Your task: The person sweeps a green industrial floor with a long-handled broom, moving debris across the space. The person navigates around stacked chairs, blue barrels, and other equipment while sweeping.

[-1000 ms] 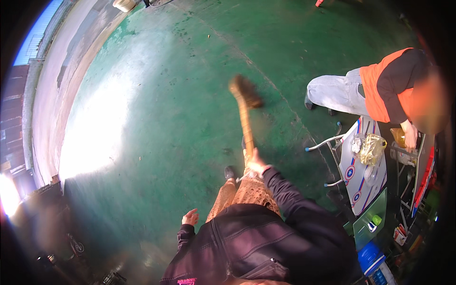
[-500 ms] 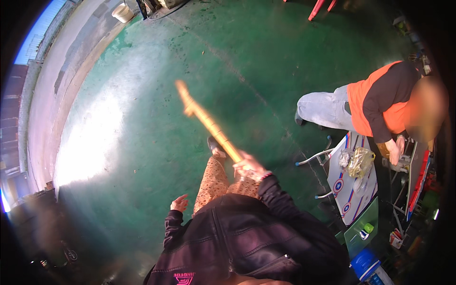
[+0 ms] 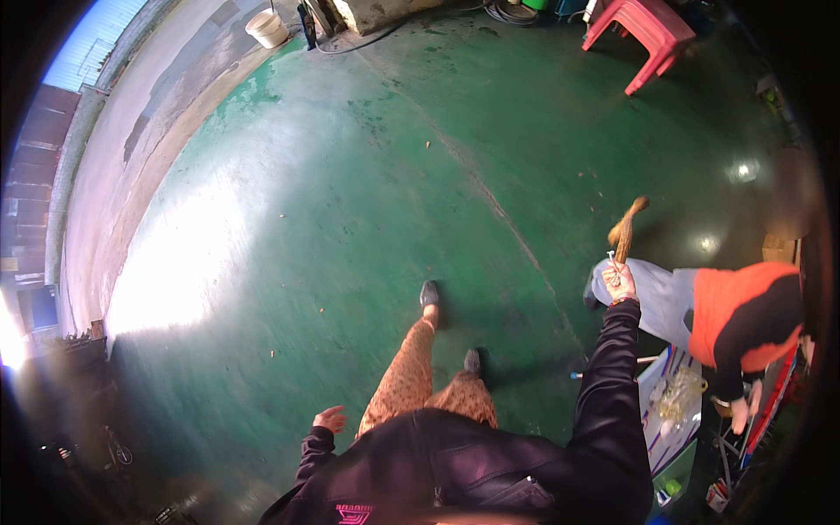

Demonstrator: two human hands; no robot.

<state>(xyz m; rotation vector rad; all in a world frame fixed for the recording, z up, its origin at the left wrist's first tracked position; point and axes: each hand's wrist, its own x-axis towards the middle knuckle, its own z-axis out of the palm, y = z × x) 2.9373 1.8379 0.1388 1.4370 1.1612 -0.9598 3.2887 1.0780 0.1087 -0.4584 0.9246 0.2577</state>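
My right hand (image 3: 620,280) is stretched out far to the right, closed around a yellow-brown stick (image 3: 624,232). The stick points away from me, so its length looks short; its far end is knobby and splits to one side. A thin white piece like a cord or loop shows beside my fingers. Behind my right hand, in the picture, are the jeans of a person (image 3: 744,306) in an orange and black top, who bends over at the right. Low at my left side hangs my left hand (image 3: 330,419), holding nothing, its fingers apart.
Green floor (image 3: 350,219) spreads ahead, with a long crack. A red plastic stool (image 3: 652,35) stands at the far right, a white bucket (image 3: 267,29) at the far left. Beside the person is a small white folding table (image 3: 656,402) with a clear plastic bag (image 3: 682,391) on it.
My right arm has swung the stick from in front of my legs out to the right. The view has shifted, showing more of the stool. My left hand still hangs free.
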